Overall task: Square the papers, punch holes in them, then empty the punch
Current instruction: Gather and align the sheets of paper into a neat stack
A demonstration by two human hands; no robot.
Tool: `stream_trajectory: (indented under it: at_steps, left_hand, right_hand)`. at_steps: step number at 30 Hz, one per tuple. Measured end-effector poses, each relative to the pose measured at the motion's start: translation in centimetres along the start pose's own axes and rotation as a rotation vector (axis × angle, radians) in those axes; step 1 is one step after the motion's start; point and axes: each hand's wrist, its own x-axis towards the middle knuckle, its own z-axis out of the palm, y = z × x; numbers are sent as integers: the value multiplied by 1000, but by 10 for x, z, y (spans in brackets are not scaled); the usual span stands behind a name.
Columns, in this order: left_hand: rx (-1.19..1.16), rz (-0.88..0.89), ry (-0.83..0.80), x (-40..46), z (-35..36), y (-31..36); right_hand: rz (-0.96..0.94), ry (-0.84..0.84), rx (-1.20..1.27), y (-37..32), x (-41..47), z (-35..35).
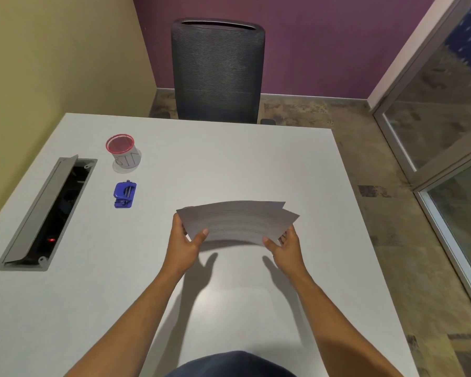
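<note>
Both hands grip one sheaf: the left hand point(186, 240) pinches the left short edge of the papers point(237, 221), thumb on top and fingers beneath, and the right hand point(284, 247) pinches the right short edge likewise. The sheaf is lifted off the table point(229, 164), bowed upward between the two grips, and not yet square: at the far right corner the sheets fan out into separate stepped corners. Judgement: the squaring step is in hand and at its start. To do it well, the grips should loosen enough for sheets to slide, the sheaf be stood on a long edge and tapped on the table directly below, then turned and tapped on a short edge; too tight a pinch would lock the offset in place. Left of the left hand and farther off, well apart from the sheaf, the blue punch point(124, 194) lies untouched; beyond it stands a red-rimmed cup point(123, 153) with faint lettering that cannot be read with certainty. Farther left, an open cable hatch point(46, 213) is set into the table; a chair point(218, 69) stands beyond the far edge. Hidden: the fingers under the sheaf, the sheet count, the printed text, and the punch's chip tray.
</note>
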Motion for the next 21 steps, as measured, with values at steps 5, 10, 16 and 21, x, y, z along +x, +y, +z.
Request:
stream_trajectory:
  at_steps: [5,10,16,21]
  left_hand:
    - [-33,-26,23,1,8,-3]
    - [-48,-31,33,6,13,-5]
    - [-75,-66,43,7,12,-10]
    - [-52,-71,64,7,9,-11]
  right_hand:
    - [11,44,26,-1,2,10]
    - [30,58,80,-3,5,19]
    - [-1,89,40,-2,5,20]
    - [-38,125,11,-4,2,17]
